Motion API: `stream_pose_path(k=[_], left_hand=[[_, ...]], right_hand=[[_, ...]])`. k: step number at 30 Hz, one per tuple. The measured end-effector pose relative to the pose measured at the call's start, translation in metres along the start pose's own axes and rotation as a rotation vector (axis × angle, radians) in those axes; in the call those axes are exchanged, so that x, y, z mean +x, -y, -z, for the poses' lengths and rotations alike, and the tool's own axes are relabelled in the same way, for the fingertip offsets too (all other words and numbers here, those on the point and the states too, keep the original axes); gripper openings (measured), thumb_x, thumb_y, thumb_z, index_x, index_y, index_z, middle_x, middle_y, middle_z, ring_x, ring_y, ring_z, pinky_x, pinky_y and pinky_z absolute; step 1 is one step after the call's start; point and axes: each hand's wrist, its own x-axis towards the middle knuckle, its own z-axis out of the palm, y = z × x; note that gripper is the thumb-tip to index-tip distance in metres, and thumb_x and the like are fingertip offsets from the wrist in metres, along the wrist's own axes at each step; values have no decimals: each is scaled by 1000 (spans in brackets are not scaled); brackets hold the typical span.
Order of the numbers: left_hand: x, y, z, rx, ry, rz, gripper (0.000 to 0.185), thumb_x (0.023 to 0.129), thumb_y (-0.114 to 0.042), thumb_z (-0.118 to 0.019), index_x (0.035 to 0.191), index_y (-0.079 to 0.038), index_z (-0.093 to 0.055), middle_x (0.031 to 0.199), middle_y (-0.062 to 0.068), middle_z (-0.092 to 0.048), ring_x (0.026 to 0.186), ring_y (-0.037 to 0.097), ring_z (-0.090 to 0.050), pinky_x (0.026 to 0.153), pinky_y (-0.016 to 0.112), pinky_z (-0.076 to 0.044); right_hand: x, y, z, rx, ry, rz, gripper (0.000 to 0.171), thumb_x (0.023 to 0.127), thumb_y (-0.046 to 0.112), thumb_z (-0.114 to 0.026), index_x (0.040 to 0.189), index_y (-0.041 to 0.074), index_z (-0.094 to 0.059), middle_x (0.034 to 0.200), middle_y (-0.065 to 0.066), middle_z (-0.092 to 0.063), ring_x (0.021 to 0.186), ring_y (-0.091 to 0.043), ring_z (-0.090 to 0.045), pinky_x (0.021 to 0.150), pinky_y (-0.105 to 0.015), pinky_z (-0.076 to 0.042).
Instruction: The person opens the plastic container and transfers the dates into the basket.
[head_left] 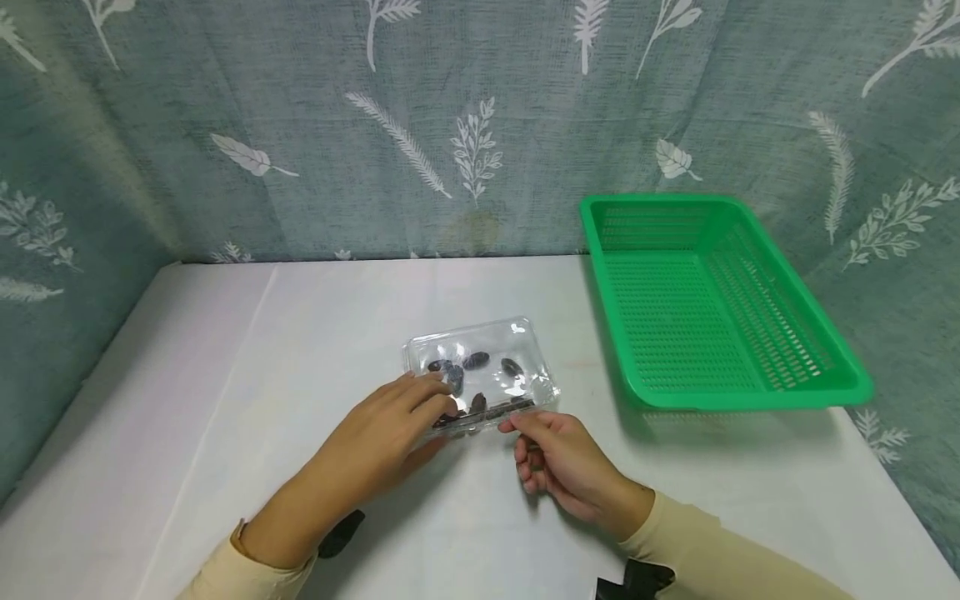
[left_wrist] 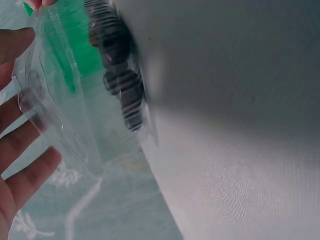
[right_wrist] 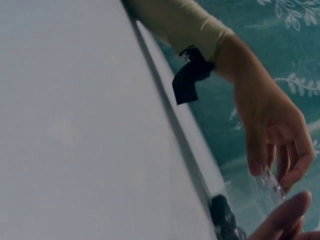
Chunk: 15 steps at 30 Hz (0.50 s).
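Your two wrists, in beige sleeves with a dark strap on each, come in at the bottom of the head view, and both hands meet at the clear plastic clamshell box [head_left: 480, 373] just ahead of them on the white table [head_left: 300, 333].

Your left hand [head_left: 390, 429] lies on the near left part of the box. Its fingers are straight and a little spread over the lid, and they press on it; the thumb goes under the near edge, so it looks more like a hold-down than a real grip. Your right hand [head_left: 558, 462] is at the near right edge. Thumb and forefinger pinch the thin rim of the lid there, and the other fingers are curled under the palm.

Inside the box you see several dark oval pieces [head_left: 476, 360], maybe dates or dried fruit; I cannot tell exactly which.

The long axis of the box runs left to right across your hands, a little turned, and the seam you pinch faces you. Both hands touch it, so neither one is nearer.

Farther away, to the right of your right hand and well apart from the box, stands an empty green plastic basket [head_left: 750, 396].

No label, brand or writing can be read on the box or on the basket.
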Motion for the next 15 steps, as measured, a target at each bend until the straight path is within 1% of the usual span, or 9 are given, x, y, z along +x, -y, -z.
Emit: stream_pose_path(k=[4, 7, 11, 15], left_hand=[[4, -1, 0, 0, 6, -4, 40, 77, -21, -88, 109, -12, -66, 121, 6, -68, 119, 24, -64, 111, 43, -48], [4, 0, -1, -11, 5, -5, 40, 78, -20, -88, 110, -12, -66, 121, 6, -67, 119, 24, -64, 111, 43, -49], [2, 3, 1, -29, 7, 3, 40, 78, -22, -88, 110, -13, -65, 124, 7, -66, 121, 26, -63, 104, 41, -54], [-1, 8, 4, -29, 2, 9, 42, 78, -27, -88, 112, -15, -66, 126, 9, -66, 124, 28, -62, 99, 40, -57]], right_hand=[[0, 1, -1, 5, -93, 25, 34, 102, 21, -53, 118, -8, -60, 64, 5, -53, 51, -7, -49, 46, -18, -45], [1, 1, -3, 17, -133, 47, 28, 101, 17, -55, 110, -8, -64, 62, 5, -52, 50, -7, -48, 45, -17, -44], [2, 0, -6, 35, -159, 71, 19, 98, 12, -55, 96, -3, -67, 60, 5, -52, 50, -6, -46, 45, -16, -43], [1, -1, -9, 39, -163, 90, 17, 97, 9, -55, 89, 0, -67, 59, 5, -50, 50, -6, -44, 45, -16, -41]])
